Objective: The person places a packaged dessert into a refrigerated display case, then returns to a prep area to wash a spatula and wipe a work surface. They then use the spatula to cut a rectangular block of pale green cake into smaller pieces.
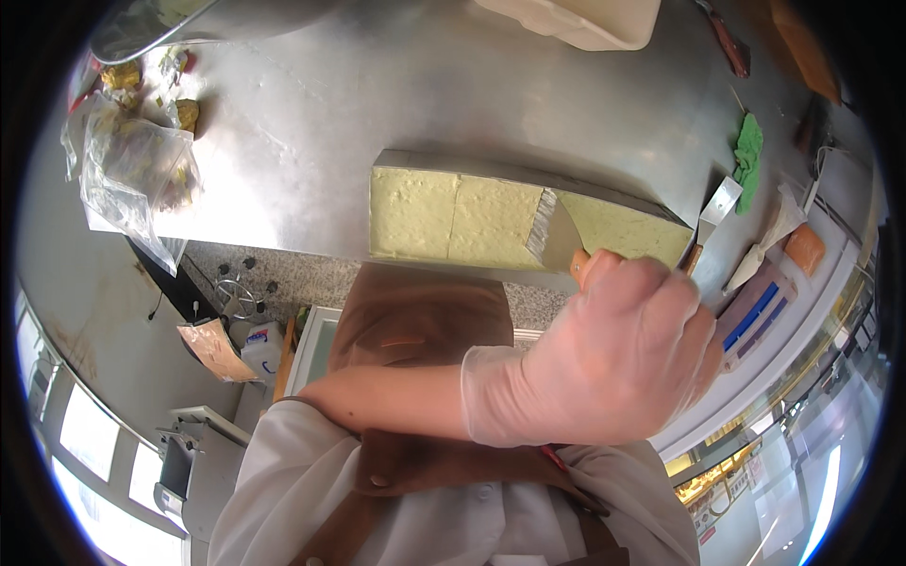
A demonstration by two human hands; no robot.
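Observation:
My left hand [601, 361], in a clear glove, reaches across my body to the right. It grips the wooden handle [579, 266] of a triangular metal scraper [566, 230]. The scraper's blade lies over the pale green, creamy filling [488, 219] in a long metal pan [520, 170] at the table's near edge. A ridged whitish streak [542, 223] runs along the blade's left side. Left of it the filling looks rough and is crossed by a thin line; to the right it looks smoother. My right hand is out of view.
Beside the pan's right end lies an offset spatula [720, 201], near a green cloth [748, 159] and a piping bag [761, 251]. A knife [729, 42] and a white tub [587, 21] sit farther back. Plastic bags [138, 166] lie left, below a metal bowl [145, 35].

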